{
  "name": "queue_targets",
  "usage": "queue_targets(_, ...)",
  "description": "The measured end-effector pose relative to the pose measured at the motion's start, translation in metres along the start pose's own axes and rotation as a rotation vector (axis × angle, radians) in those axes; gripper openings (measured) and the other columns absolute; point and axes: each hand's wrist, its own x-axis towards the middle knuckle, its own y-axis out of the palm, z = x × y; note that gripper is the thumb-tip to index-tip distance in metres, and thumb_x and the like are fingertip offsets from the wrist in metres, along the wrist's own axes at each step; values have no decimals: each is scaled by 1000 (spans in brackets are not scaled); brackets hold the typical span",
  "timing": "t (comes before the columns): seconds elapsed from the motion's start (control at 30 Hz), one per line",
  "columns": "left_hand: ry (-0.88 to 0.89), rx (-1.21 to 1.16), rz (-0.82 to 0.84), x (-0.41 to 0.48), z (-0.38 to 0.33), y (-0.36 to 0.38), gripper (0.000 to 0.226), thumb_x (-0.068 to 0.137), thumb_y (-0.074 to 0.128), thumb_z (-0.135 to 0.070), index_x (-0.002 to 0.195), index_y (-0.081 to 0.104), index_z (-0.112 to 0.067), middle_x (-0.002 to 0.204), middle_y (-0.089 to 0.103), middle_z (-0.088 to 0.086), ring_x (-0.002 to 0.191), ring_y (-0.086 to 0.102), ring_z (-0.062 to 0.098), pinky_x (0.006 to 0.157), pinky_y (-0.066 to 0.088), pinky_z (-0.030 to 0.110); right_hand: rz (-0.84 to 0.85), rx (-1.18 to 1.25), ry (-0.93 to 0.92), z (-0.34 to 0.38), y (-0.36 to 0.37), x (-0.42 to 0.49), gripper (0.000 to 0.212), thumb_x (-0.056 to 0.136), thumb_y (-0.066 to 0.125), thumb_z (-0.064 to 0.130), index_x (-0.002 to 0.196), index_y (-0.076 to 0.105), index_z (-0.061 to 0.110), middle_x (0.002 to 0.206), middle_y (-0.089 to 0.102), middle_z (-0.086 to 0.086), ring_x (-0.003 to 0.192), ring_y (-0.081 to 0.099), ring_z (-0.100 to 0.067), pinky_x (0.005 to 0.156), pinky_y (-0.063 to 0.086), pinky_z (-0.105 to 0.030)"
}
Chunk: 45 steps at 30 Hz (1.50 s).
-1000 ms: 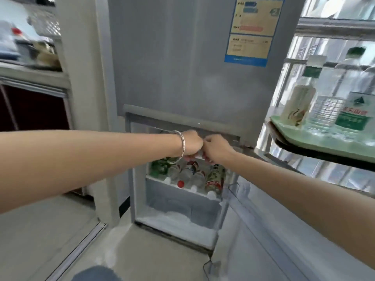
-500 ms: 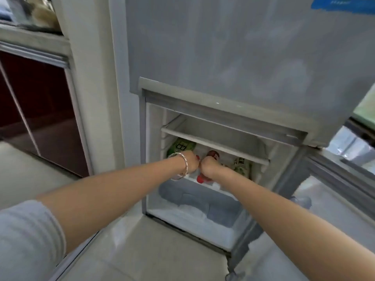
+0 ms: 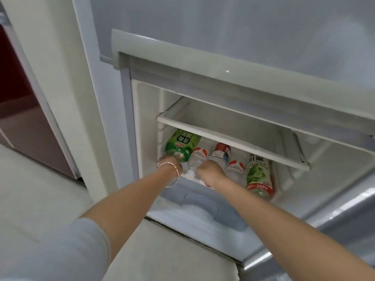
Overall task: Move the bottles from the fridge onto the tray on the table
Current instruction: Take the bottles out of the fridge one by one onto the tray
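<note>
Several bottles lie side by side on the lower shelf of the open fridge point(image 3: 233, 138), caps toward me. My left hand point(image 3: 168, 162), with a bracelet on the wrist, grips the neck end of the green tea bottle point(image 3: 181, 147) at the far left. My right hand point(image 3: 211, 171) is curled over the neck of the red-labelled bottle point(image 3: 221, 152); its fingers are hidden. A clear water bottle point(image 3: 197, 157) lies between the two hands. Right of them lie another water bottle point(image 3: 235, 168) and a green-and-red labelled bottle point(image 3: 258, 177). The tray is out of view.
A bare white shelf point(image 3: 229, 138) hangs just above the bottles. Below them is a frosted blue-grey drawer point(image 3: 205, 207). The open fridge door point(image 3: 341, 207) stands at the right. A dark red cabinet point(image 3: 24, 118) is at the left, with pale floor below.
My view has dropped and closed in on the fridge; the tray with bottles has left the frame. Both hands have gone from the fridge's front edge down onto the bottle necks.
</note>
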Motion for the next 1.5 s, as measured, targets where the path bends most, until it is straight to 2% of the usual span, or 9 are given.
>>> queue_targets(0.17,100,73,-46,12,2,11,40,96,43,-20,133,46,-8,133,53,12,122,52,28,102,46,38,-30,-8,-48,-3,11,17,46,95,49,22,140,47,12,142,51,-11,118,57,-33,85,47,-29)
queue_targets(0.37,106,-67,-67,19,8,8,37,100,38,-26,127,51,-4,127,58,16,117,57,31,98,48,38,-11,24,-55,-6,19,12,39,94,50,21,131,53,11,128,59,-17,112,59,-33,86,48,-30)
queue_targets(0.6,139,-63,-220,-25,7,-20,39,95,48,-35,105,63,0,107,68,18,97,65,33,70,46,31,-47,16,-102,3,8,-19,39,91,53,19,130,54,13,128,60,-12,113,58,-29,84,45,-25)
queue_targets(0.87,218,128,-342,-97,0,-81,35,95,46,-28,98,67,-1,105,70,16,97,66,31,69,44,28,49,-37,-211,36,-18,-90,26,86,61,18,111,58,14,106,63,-11,74,57,-17,56,42,-23)
queue_targets(1.0,312,336,-378,-143,-5,-118,39,97,40,-31,100,68,-3,106,70,15,99,66,31,74,49,31,138,-124,-258,43,-42,-133,43,88,65,17,126,55,0,124,62,-19,87,53,-19,56,40,-24)
queue_targets(1.13,406,444,-398,-190,-18,-153,43,93,41,-39,100,68,-7,102,70,17,92,66,32,70,49,30,194,-200,-233,52,-63,-176,35,89,62,20,118,55,2,103,54,-15,72,48,-19,53,38,-28)
queue_targets(1.27,527,397,-510,-247,-47,-180,46,85,43,-50,67,59,-11,80,66,11,73,61,28,57,44,26,194,-164,-290,55,-92,-219,36,84,71,23,111,52,10,113,62,-13,78,56,-17,64,49,-26)
queue_targets(1.37,675,476,-597,-290,-76,-189,52,80,41,-58,51,41,-14,57,47,2,66,53,26,55,38,26,179,-87,-357,52,-118,-247,64,78,79,18,135,51,10,134,59,-10,111,60,-24,98,51,-39)
queue_targets(1.5,775,543,-725,-343,-115,-195,54,72,40,-63,50,40,-14,52,41,-1,60,51,26,49,31,22,61,30,-393,38,-152,-280,97,64,90,21,145,37,15,142,52,-5,130,50,-23,110,42,-41)
